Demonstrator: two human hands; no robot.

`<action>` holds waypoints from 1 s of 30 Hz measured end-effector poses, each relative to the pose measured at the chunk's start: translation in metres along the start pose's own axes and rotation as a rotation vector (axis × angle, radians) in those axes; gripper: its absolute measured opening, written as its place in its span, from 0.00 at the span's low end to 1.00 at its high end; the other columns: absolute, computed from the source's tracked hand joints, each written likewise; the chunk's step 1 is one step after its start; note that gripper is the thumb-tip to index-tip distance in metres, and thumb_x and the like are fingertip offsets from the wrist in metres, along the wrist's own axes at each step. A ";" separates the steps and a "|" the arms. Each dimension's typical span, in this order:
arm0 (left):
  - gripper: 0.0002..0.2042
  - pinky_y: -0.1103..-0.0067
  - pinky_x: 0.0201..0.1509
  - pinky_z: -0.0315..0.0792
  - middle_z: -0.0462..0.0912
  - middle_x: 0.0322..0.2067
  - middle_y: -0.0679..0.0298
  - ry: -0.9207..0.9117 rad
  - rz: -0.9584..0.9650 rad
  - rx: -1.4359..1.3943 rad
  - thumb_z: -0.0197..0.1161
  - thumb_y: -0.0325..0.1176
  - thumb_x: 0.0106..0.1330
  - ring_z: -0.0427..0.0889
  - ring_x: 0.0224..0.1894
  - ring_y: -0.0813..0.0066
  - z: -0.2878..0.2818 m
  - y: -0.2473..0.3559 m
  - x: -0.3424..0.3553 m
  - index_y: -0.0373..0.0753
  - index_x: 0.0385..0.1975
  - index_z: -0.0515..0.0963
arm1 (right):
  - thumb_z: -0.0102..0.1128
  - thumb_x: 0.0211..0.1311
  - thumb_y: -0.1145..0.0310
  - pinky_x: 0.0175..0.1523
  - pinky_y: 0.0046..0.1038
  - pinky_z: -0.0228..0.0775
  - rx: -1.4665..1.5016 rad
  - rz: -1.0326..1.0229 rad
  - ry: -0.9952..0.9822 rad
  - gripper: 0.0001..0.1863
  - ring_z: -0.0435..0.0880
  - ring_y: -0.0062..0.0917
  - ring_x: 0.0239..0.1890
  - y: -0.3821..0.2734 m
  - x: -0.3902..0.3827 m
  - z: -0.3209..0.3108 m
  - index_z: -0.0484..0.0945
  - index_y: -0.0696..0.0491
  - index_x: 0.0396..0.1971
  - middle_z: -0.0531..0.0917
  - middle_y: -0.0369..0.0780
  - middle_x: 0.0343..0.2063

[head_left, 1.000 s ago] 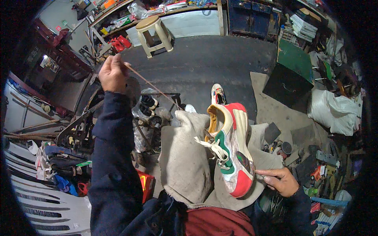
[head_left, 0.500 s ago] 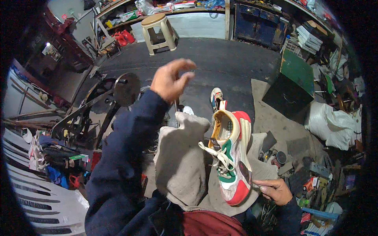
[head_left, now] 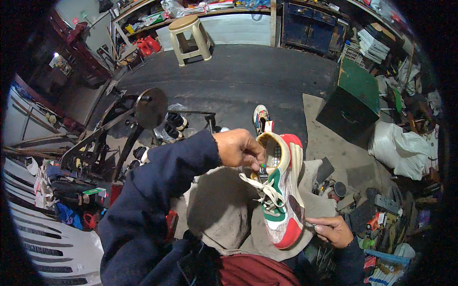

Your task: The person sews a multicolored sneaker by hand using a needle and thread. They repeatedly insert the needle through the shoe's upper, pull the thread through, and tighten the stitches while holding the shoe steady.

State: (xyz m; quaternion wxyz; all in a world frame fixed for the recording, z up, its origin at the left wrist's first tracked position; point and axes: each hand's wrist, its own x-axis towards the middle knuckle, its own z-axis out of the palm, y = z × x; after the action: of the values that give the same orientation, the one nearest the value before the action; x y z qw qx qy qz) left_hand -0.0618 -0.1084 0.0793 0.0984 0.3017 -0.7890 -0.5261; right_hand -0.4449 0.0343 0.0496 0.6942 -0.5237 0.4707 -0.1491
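Note:
A sneaker (head_left: 284, 195) in green, red, white and grey with loose cream laces rests on my lap over a grey cloth (head_left: 224, 209). My left hand (head_left: 238, 148) is closed at the shoe's side near the opening, pinching something small that I cannot make out. My right hand (head_left: 333, 230) holds the sneaker's toe end from the right, fingers curled against the sole. The matching second sneaker (head_left: 260, 117) stands on the floor just beyond.
A stitching machine with a round wheel (head_left: 150, 107) stands to my left. A green metal box (head_left: 354, 102) sits at the right, a white sack (head_left: 403, 148) beside it. A plastic stool (head_left: 188, 35) is far ahead, with shelves behind. Tools lie scattered at the lower right.
My left hand, raised high to the left while pulling a thread, has come down to the sneaker's side. The right hand stays on the toe.

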 end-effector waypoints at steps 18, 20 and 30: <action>0.07 0.62 0.33 0.76 0.83 0.24 0.51 0.570 -0.193 0.672 0.66 0.31 0.54 0.83 0.28 0.50 0.029 0.013 0.009 0.42 0.32 0.84 | 0.57 0.70 0.70 0.28 0.17 0.56 0.046 0.018 -0.031 0.18 0.64 0.11 0.21 0.008 0.001 0.000 0.79 0.52 0.59 0.71 0.27 0.18; 0.07 0.61 0.32 0.76 0.83 0.24 0.51 0.545 -0.295 0.755 0.66 0.32 0.53 0.83 0.28 0.48 0.032 0.013 0.000 0.43 0.32 0.84 | 0.57 0.70 0.70 0.28 0.17 0.56 0.053 0.031 -0.029 0.19 0.64 0.11 0.21 0.006 0.002 0.001 0.79 0.52 0.59 0.71 0.27 0.18; 0.15 0.65 0.48 0.70 0.79 0.39 0.56 0.517 0.048 0.754 0.66 0.41 0.61 0.74 0.42 0.54 0.038 0.039 -0.021 0.38 0.41 0.82 | 0.56 0.71 0.68 0.30 0.18 0.60 -0.104 0.037 -0.088 0.19 0.61 0.09 0.24 0.005 0.007 -0.003 0.79 0.46 0.60 0.71 0.28 0.18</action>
State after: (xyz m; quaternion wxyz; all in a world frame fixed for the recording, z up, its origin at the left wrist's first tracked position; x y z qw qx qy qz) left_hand -0.0776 -0.0569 0.1012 0.1874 0.4196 -0.8816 -0.1073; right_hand -0.4450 0.0296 0.0421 0.6888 -0.5564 0.4563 -0.0884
